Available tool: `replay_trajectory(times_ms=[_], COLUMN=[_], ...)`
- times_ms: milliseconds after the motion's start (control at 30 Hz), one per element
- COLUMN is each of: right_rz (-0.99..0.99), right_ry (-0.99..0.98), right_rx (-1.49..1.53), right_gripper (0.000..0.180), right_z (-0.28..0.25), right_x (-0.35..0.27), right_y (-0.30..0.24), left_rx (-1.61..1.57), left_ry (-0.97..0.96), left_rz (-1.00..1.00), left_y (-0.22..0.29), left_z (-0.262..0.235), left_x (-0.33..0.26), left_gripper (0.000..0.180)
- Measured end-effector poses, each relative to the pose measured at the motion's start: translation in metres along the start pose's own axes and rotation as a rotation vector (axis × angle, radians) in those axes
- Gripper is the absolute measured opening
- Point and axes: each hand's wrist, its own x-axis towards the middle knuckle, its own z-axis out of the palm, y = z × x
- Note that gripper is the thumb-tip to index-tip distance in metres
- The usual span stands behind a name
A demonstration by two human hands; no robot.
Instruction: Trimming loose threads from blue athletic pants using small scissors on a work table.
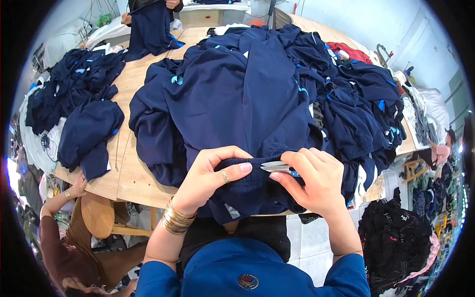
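Note:
A navy garment is spread across the table in front of me, its gathered elastic band pulled up at the near edge. My left hand pinches that band between thumb and fingers; a ring and several gold bangles show on this hand and wrist. Opposite it, my right hand is closed around thread snips with metal blades and a bit of blue. The blades point left along the band, close to my left thumb. Part of the snips is hidden in my palm.
More navy garments are heaped to the right, and another pile lies left on the wooden table. Across the table a person holds a navy piece. A co-worker's hand touches the left edge near a wooden stool. Black clothing lies on the floor.

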Motion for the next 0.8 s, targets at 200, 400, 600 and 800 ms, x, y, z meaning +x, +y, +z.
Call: replay_trajectory(times_ms=[200, 400, 600, 800], right_rz=[-0.015, -0.01, -0.016, 0.1], right_ry=[-0.001, 0.011, -0.02, -0.046], right_rx=[-0.032, -0.046, -0.04, 0.158], right_gripper=[0.022, 0.021, 0.021, 0.029], right_z=[0.0015, 0.0018, -0.0008, -0.0026], right_x=[0.0021, 0.0016, 0.0035, 0.01], right_y=[-0.0023, -0.001, -0.0014, -0.0018], left_rx=[0.021, 0.013, -0.056, 0.025], left_ry=[-0.021, -0.03, -0.039, 0.002], left_rz=[0.001, 0.006, -0.029, 0.065], left_y=[0.0006, 0.0007, -0.0016, -0.0052], left_z=[-0.0007, -0.0017, -0.0023, -0.0048], left_x=[0.0006, -0.0018, 0.0026, 0.0046], left_gripper=[0.016, 0.016, 0.016, 0.015])
